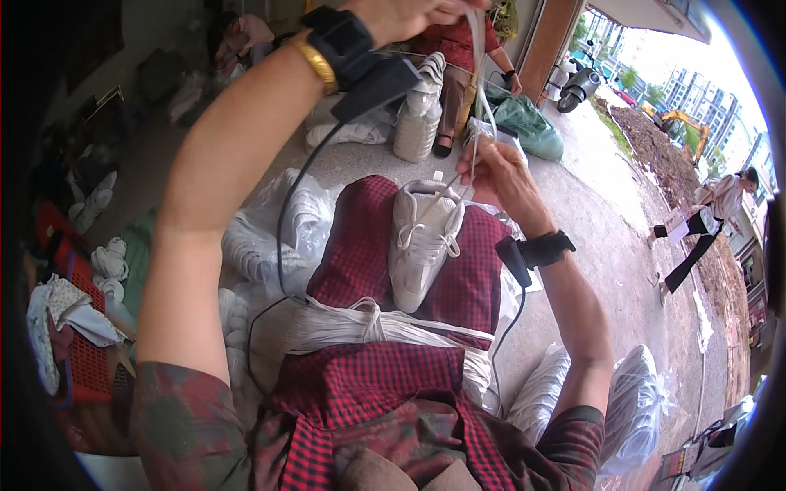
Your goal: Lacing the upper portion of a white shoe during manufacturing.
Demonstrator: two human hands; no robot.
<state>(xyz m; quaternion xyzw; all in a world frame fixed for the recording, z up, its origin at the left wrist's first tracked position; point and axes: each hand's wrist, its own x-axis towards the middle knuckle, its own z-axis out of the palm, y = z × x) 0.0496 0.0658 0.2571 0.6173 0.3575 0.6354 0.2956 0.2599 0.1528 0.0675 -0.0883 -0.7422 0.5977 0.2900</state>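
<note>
A white lace-up sneaker [419,245] rests between my thighs on a red-and-black checked apron [360,237], its toe toward me. Pale laces cross its front, and loose ends rise from its collar. My left hand [409,18] is raised high at the top edge, partly cut off, with its fingers closed on a white shoelace [480,69] pulled upward. Just beyond the shoe's collar, my right hand [501,173] pinches the lower stretch of the lace. A tied bundle of white shoelaces [372,323] lies across my lap.
Clear bags of white shoes stand at my left [282,225] and right [634,409]. A red basket [86,344] with cloths is far left. Ahead sit a person in red [458,41], a tall bagged shoe stack [417,114] and a green sack [532,127]. Someone walks at right [708,217].
</note>
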